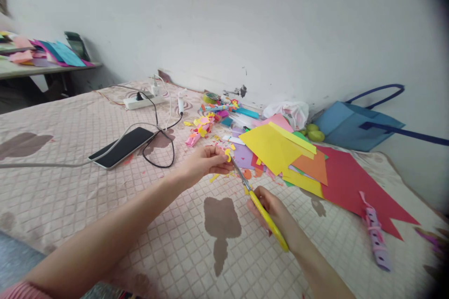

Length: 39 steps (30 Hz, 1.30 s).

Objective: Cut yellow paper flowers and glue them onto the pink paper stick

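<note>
My left hand (209, 162) pinches a small yellow paper piece (228, 154) between thumb and fingers, above the checked cloth. Yellow-handled scissors (263, 212) are in my right hand (268, 210), its fingers closed round the handle. The metal blades point up and left, their tip close beside the yellow piece. Whether the tip touches the paper cannot be made out. Small paper scraps (247, 174) lie on the cloth just beyond the blades.
Coloured sheets (277, 145) and a large red sheet (354, 187) spread to the right, near a blue bag (358, 124) and a purple paper roll (377, 238). A black phone-like device (122, 147), cables and a power strip (143, 100) lie left.
</note>
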Each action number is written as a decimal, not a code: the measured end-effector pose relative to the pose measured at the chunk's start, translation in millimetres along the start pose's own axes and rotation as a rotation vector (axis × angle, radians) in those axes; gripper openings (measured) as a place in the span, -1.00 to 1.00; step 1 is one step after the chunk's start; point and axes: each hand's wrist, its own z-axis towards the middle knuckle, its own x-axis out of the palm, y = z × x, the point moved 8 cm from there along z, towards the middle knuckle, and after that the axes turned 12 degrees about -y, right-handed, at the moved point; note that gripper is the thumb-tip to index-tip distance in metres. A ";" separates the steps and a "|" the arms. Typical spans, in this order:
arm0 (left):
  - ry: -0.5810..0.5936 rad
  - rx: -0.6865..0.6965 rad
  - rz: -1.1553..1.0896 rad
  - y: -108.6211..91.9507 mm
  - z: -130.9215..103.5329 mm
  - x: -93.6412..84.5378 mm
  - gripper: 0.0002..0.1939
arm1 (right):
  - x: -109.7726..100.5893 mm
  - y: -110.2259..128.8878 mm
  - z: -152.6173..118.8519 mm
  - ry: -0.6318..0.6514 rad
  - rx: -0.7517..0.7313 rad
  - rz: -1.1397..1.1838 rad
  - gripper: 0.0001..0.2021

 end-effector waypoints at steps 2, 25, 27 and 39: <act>-0.005 0.006 0.000 -0.7 0.2 -0.4 -0.78 | -0.1 0.3 -0.5 0.000 0.000 -0.009 -0.75; -0.008 0.012 -0.014 -0.6 0.9 -1.4 -0.81 | -1.7 -0.4 -0.4 -0.039 -0.013 -0.003 -0.74; -0.002 0.009 -0.023 -0.5 -0.1 -0.3 -0.81 | -1.9 1.6 -0.9 -0.040 -0.015 0.024 -0.72; -0.002 0.014 -0.073 3.0 -1.6 1.9 -0.79 | 1.9 2.5 -0.2 -0.043 -0.026 0.072 -0.64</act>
